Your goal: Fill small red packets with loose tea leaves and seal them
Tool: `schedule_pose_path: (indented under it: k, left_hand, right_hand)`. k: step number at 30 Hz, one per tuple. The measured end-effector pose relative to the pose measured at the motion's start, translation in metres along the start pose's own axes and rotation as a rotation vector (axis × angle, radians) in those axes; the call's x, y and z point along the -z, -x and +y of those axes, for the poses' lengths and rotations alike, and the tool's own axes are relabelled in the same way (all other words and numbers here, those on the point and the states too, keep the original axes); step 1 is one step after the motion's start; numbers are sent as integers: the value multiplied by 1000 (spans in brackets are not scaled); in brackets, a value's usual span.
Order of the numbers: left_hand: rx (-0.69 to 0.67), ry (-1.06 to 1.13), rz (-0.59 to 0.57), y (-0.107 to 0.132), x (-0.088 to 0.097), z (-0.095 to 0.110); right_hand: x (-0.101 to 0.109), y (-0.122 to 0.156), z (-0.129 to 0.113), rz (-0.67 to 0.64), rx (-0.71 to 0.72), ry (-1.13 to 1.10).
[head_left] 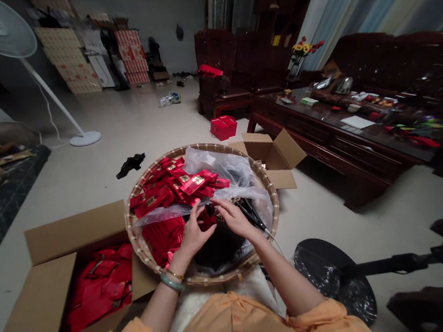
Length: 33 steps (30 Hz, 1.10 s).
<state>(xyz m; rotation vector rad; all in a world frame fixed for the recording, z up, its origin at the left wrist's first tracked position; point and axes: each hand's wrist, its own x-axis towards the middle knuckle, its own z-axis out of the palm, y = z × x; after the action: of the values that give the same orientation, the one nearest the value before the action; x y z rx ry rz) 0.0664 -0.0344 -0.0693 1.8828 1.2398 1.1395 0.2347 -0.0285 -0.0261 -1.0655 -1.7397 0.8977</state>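
A small red packet (206,221), dark at its opening, sits between my two hands over the round bamboo basket (276,202). My left hand (194,234) curves round its left side, thumb and forefinger on it. From the right, the fingertips of my right hand (231,217) meet its upper edge; part of their grip is hidden. Red packets with gold labels (196,182) lie heaped on clear plastic (229,165) at the basket's far side. Flat red packets (161,239) are stacked left of my hands. Below my hands is a black heap (221,246) of unclear content.
An open carton (55,293) of red packets stands at left, a smaller open carton (274,155) beyond the basket. Behind are a red box (224,128) and a white fan (84,138). A dark wooden table (326,139) and a black round base (321,251) are at right.
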Motion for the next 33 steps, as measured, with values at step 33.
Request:
schedule_pose_path:
  k: [33]
  left_hand:
    - [-159,-119,-65,-15,32,11]
  right_hand:
    - [5,1,-2,-189,153,383]
